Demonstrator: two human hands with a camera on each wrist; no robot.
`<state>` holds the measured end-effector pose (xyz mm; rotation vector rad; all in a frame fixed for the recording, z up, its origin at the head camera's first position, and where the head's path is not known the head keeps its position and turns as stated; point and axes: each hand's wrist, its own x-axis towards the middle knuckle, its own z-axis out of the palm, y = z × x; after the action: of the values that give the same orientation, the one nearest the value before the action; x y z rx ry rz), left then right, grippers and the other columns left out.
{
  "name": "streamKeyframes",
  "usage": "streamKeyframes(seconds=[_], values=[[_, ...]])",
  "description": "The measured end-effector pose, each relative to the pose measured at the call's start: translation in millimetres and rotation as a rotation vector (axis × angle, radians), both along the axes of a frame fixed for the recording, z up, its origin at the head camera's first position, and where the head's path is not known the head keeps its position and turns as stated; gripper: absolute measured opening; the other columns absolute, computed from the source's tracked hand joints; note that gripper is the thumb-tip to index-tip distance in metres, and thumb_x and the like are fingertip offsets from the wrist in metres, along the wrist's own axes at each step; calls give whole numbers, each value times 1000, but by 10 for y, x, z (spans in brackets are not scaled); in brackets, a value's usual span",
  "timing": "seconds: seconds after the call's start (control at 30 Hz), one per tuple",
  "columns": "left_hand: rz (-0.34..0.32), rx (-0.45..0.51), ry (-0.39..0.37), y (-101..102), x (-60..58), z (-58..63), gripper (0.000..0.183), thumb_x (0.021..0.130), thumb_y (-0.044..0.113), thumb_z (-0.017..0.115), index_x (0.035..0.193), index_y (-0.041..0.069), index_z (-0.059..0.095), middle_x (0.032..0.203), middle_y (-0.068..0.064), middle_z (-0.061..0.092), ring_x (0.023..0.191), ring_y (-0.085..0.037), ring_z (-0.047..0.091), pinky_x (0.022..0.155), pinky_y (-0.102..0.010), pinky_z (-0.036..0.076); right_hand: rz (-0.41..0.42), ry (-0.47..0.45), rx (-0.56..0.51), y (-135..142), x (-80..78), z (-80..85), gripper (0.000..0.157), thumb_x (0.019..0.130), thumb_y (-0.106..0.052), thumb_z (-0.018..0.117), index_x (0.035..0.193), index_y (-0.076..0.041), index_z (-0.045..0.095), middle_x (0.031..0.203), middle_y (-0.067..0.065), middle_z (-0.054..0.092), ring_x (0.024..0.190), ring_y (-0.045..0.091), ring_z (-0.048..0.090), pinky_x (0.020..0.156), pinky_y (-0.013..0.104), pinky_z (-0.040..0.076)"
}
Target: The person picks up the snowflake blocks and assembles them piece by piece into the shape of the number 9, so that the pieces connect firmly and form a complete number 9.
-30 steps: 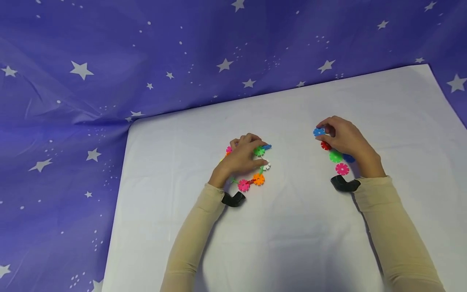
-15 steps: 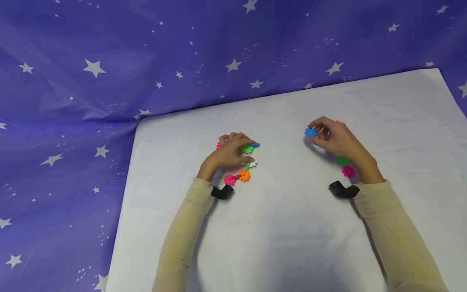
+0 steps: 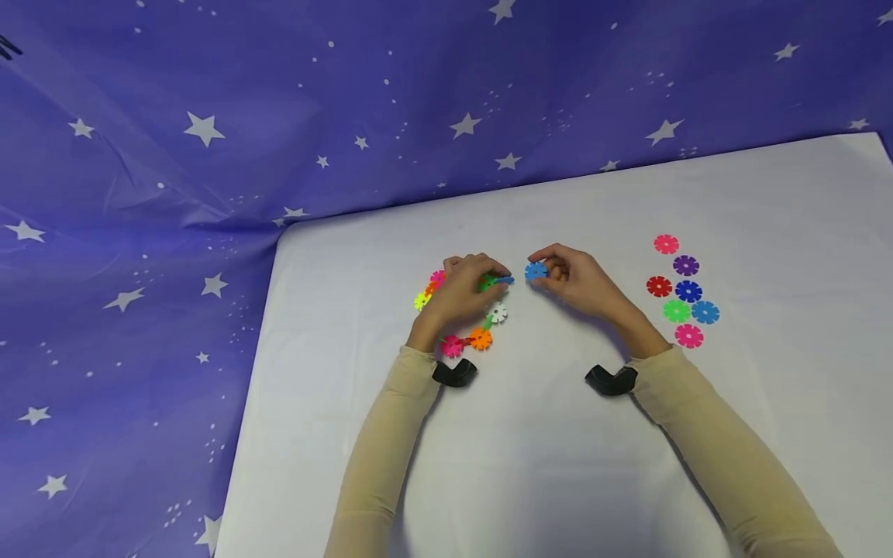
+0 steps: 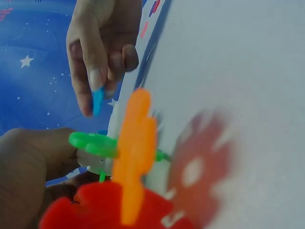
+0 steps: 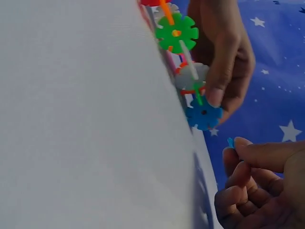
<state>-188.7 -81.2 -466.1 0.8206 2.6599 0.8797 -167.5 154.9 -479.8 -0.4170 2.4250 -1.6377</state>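
Note:
My left hand [image 3: 462, 296] pinches a chain of interlocked plastic snowflake discs by its end, with the thumb on a blue disc [image 5: 202, 117]. Green, white, orange [image 3: 480, 339] and pink [image 3: 452, 346] discs curve round below that hand; part of the chain is hidden under it. Between thumb and forefinger, my right hand [image 3: 586, 285] pinches a loose light blue snowflake disc [image 3: 535, 270]. That disc is a short gap to the right of the chain's blue end. In the left wrist view the same loose disc [image 4: 97, 101] appears edge-on.
Several loose discs lie flat to the right on the white-covered table [image 3: 544, 465], among them a purple disc [image 3: 686, 265], a red disc [image 3: 659, 286] and a lime green disc [image 3: 676, 311]. Behind the table hangs a purple star-patterned cloth [image 3: 391, 77].
My right hand has carried the light blue disc leftward from the loose discs to beside the chain's end, uncovering the pile. My left hand keeps hold of the chain, and its blue end has turned slightly.

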Motion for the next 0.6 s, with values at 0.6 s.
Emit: streamKeyframes(seconds=[0.6], values=[[67, 35, 81, 25, -6, -46, 12, 91, 22, 70, 98, 12, 74, 99, 2, 71, 93, -12, 63, 100, -44, 27, 62, -173, -88, -148, -27, -100, 34, 93, -8, 66, 125, 0, 58, 88, 18, 61, 54, 19, 54, 52, 28, 49]])
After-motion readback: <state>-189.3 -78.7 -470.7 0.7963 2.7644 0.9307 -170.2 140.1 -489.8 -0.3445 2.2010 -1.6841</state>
